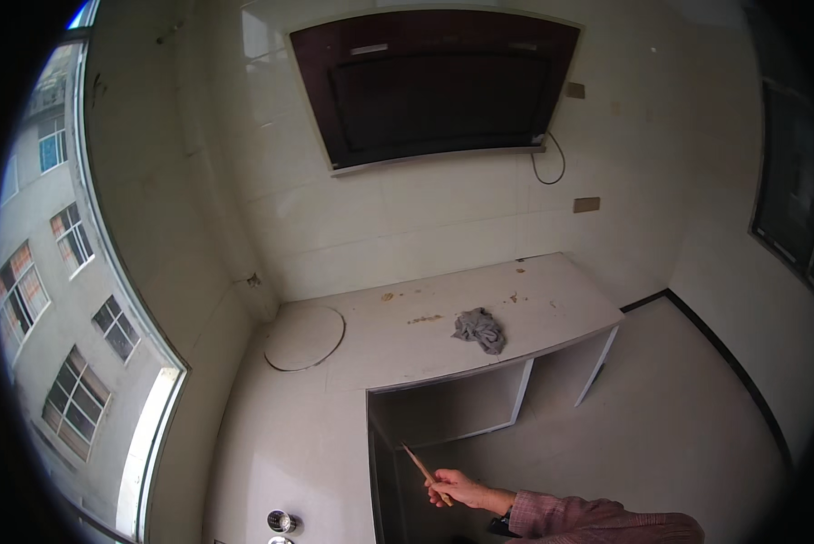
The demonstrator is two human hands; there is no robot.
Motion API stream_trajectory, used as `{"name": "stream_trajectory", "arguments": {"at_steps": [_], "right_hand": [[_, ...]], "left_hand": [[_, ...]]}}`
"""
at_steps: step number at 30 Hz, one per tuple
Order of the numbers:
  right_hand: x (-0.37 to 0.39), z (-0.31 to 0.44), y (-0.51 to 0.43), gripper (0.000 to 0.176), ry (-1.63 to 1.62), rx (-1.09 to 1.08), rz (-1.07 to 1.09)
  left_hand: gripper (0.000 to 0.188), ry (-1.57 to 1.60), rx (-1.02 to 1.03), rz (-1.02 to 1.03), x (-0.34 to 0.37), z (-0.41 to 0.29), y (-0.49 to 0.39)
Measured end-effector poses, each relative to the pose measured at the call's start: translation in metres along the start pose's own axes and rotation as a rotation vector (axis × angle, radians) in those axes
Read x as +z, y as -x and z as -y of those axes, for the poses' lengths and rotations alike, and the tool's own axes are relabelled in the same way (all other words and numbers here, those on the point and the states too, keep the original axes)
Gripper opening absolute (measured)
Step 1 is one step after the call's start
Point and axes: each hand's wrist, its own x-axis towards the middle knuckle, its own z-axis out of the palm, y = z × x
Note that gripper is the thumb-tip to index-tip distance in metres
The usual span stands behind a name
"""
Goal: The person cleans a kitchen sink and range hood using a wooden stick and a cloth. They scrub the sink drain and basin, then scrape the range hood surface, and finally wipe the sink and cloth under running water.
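Observation:
My right hand (453, 488), in a reddish sleeve, reaches in from the lower right. Its fingers are closed around a slim tool (422, 465) with a light wooden handle and a dark, thin tip; its exact kind is unclear. The tip points up and left, over the open space beside the L-shaped countertop (298, 435). On the far leg of the counter lies a crumpled grey cloth (480, 331), apart from the hand. Brownish stains (424, 319) mark the surface near the cloth. My left hand is out of view.
A dark red range hood (441, 85) with a hanging cable (563, 163) is mounted on the tiled wall. A round outline (305, 338) marks the counter's corner. A small metal cup-like fitting (281, 521) sits at the near left. Below are open cabinet bays (454, 401). At left is a window (149, 449).

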Motion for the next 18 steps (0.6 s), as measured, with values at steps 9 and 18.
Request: {"name": "stream_trajectory", "arguments": {"at_steps": [9, 18], "right_hand": [[-0.106, 0.033, 0.107, 0.017, -0.101, -0.196, -0.383], [-0.275, 0.062, 0.190, 0.022, -0.204, -0.293, -0.557]], "left_hand": [[0.019, -0.156, 0.084, 0.252, 0.103, -0.037, -0.020], [0.022, -0.347, -0.057, 0.302, 0.291, -0.030, -0.038]]}}
